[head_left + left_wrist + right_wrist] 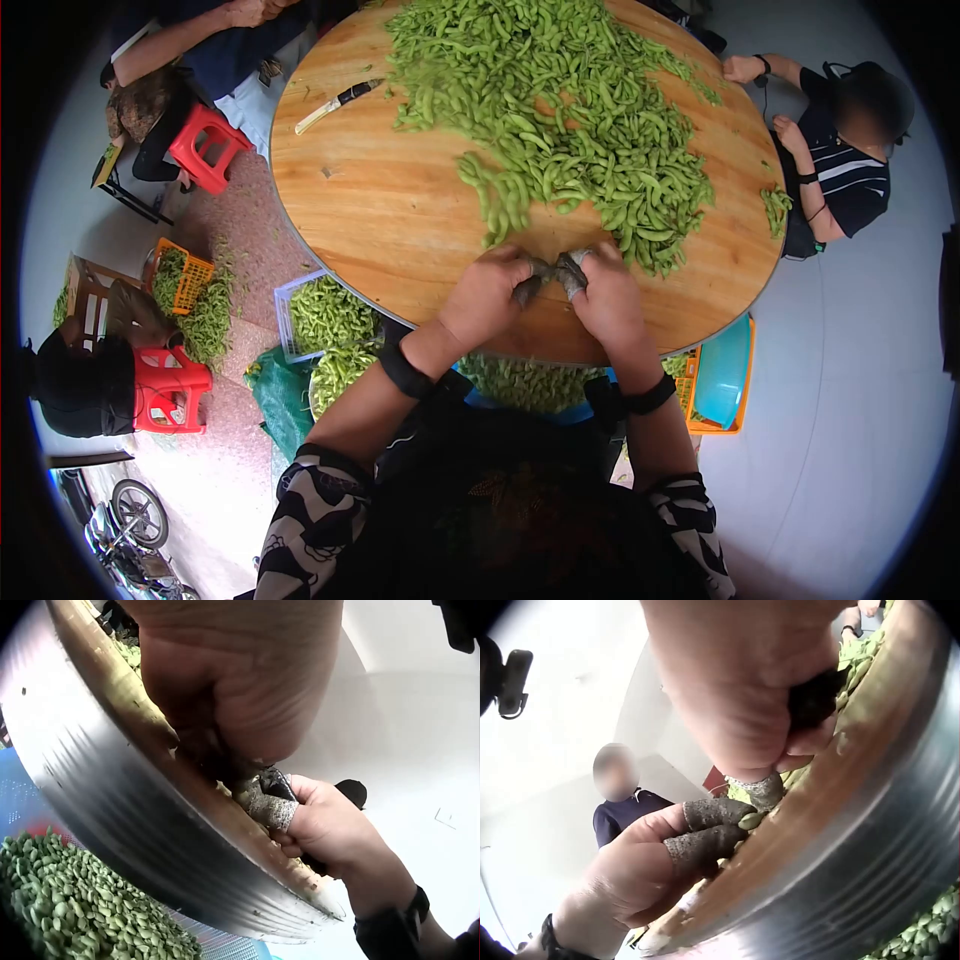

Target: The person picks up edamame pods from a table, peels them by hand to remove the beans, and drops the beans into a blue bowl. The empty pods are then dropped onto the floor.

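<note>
In the head view my left hand [488,292] and right hand [608,300] meet over the near edge of a round wooden table. Grey, worn coverings wrap several fingertips on both hands. The right wrist view shows the left thumb and finger pinching a small oval green soybean [750,820]. Against it rests the covered right thumb [759,793]. My right fingers curl round a dark object [817,701]; what it is I cannot tell. Beyond the hands lies a big heap of green soybean pods [600,130].
A knife [340,105] lies on the table's left. Below the rim sits a tub of shelled soybeans [97,907]. Crates of pods [330,315], a turquoise basin [722,372] and red stools [208,148] stand around. Other people sit at the left and right.
</note>
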Demonstrator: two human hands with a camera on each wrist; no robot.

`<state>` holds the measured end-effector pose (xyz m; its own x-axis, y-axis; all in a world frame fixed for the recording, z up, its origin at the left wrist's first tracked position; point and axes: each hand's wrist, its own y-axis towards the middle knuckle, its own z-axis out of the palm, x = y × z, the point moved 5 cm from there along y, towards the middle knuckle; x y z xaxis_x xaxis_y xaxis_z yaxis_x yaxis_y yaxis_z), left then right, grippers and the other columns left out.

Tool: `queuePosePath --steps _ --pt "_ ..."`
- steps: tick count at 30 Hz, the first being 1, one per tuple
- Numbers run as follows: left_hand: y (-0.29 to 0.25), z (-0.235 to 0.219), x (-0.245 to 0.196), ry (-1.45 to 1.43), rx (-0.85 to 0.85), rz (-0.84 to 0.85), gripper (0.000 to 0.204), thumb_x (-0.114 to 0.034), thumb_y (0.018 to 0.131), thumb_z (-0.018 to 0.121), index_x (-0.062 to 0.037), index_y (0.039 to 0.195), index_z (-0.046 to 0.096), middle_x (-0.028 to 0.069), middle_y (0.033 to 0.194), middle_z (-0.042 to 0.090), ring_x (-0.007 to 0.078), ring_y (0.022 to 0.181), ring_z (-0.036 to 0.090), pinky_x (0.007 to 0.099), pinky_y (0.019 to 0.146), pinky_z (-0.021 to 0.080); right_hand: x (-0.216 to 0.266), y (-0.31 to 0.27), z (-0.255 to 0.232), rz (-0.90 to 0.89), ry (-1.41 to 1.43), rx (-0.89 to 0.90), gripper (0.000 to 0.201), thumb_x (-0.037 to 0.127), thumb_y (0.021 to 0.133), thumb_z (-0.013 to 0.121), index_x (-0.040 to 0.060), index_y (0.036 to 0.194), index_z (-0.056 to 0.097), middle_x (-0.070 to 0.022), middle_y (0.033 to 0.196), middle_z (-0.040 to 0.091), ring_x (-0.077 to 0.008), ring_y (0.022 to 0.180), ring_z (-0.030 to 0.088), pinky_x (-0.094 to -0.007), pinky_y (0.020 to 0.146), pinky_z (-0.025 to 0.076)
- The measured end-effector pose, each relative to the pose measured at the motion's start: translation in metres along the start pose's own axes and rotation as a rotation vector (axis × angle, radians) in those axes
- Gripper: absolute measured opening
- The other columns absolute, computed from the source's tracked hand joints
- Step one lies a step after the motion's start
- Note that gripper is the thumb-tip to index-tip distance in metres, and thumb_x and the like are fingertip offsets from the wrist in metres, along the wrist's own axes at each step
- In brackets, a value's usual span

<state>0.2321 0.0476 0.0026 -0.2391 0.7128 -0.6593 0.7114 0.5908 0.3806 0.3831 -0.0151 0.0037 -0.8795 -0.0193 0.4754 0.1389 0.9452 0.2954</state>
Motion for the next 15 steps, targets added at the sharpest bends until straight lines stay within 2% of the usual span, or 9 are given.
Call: queuePosePath --steps 1,3,4,5,8,10,11,13,15 --pt "-0.001 0.000 -0.003 0.000 -0.001 -0.015 0.026 -0.002 0.074 0.065 -0.0080 0.099 0.064 0.0142 0.091 0.060 0.0368 0.086 0.060 0.0417 0.074 0.051 -0.001 -0.001 0.001 -0.014 -0.002 -0.008 0.032 0.002 0.067 0.064 0.0050 0.099 0.064 -0.0154 0.100 0.059 -0.0359 0.090 0.060 -0.0433 0.076 0.050" --pt "0.000 -0.001 -0.007 0.021 -0.026 -0.011 0.024 -0.004 0.075 0.066 -0.0085 0.099 0.064 0.0141 0.090 0.060 0.0368 0.086 0.060 0.0419 0.074 0.051 -0.005 -0.003 0.002 -0.046 0.035 -0.040 0.034 0.004 0.067 0.064 0.0049 0.101 0.063 -0.0162 0.110 0.059 -0.0367 0.094 0.060 -0.0431 0.079 0.050" --pt "-0.003 0.003 -0.007 0.025 -0.005 -0.038 0.022 -0.006 0.076 0.066 -0.0084 0.097 0.065 0.0142 0.090 0.060 0.0368 0.086 0.060 0.0418 0.074 0.051 -0.007 -0.003 0.004 0.044 0.001 0.070 0.036 0.005 0.067 0.064 0.0053 0.103 0.063 -0.0171 0.117 0.058 -0.0371 0.098 0.060 -0.0428 0.082 0.050" --pt "-0.002 0.004 -0.005 0.041 0.016 -0.054 0.020 -0.007 0.076 0.067 -0.0082 0.096 0.065 0.0143 0.090 0.060 0.0368 0.085 0.060 0.0418 0.074 0.051 -0.003 -0.003 0.001 0.030 0.030 0.095 0.038 0.006 0.069 0.064 0.0063 0.107 0.062 -0.0173 0.117 0.058 -0.0372 0.095 0.061 -0.0424 0.081 0.051" --pt "-0.002 0.007 -0.004 0.067 -0.081 -0.012 0.016 -0.008 0.076 0.066 -0.0063 0.092 0.065 0.0154 0.091 0.061 0.0365 0.084 0.060 0.0418 0.074 0.051 0.004 -0.003 -0.002 -0.066 -0.012 -0.005 0.034 0.009 0.070 0.064 0.0086 0.105 0.062 -0.0172 0.108 0.062 -0.0374 0.087 0.063 -0.0442 0.076 0.053" --pt "-0.002 0.010 -0.002 0.081 -0.085 -0.016 0.014 -0.007 0.076 0.065 -0.0055 0.090 0.065 0.0159 0.092 0.061 0.0366 0.084 0.060 0.0417 0.075 0.051 0.001 -0.003 0.004 0.139 -0.218 0.261 0.032 0.012 0.071 0.065 0.0055 0.102 0.058 -0.0181 0.094 0.065 -0.0369 0.078 0.065 -0.0460 0.069 0.053" --pt "-0.002 0.011 0.000 0.083 -0.084 -0.036 0.012 -0.007 0.076 0.065 -0.0046 0.088 0.064 0.0164 0.092 0.061 0.0366 0.085 0.060 0.0415 0.075 0.051 0.004 -0.003 0.003 0.126 -0.223 0.247 0.032 0.012 0.071 0.065 0.0055 0.102 0.058 -0.0181 0.094 0.065 -0.0369 0.078 0.065 -0.0460 0.069 0.053" --pt "-0.001 0.007 -0.005 0.091 -0.101 -0.040 0.012 -0.007 0.076 0.065 -0.0039 0.088 0.063 0.0167 0.090 0.061 0.0367 0.084 0.060 0.0415 0.075 0.051 0.009 -0.005 0.002 0.136 -0.233 0.207 0.033 0.014 0.069 0.066 0.0017 0.098 0.054 -0.0191 0.083 0.065 -0.0363 0.074 0.065 -0.0468 0.065 0.053" --pt "0.000 0.005 -0.006 0.072 -0.074 -0.081 0.014 -0.007 0.076 0.065 -0.0049 0.090 0.064 0.0165 0.089 0.061 0.0367 0.085 0.060 0.0418 0.074 0.051 0.011 -0.007 0.004 0.106 -0.223 0.178 0.036 0.014 0.069 0.066 -0.0011 0.096 0.051 -0.0209 0.081 0.064 -0.0366 0.073 0.065 -0.0462 0.065 0.053"
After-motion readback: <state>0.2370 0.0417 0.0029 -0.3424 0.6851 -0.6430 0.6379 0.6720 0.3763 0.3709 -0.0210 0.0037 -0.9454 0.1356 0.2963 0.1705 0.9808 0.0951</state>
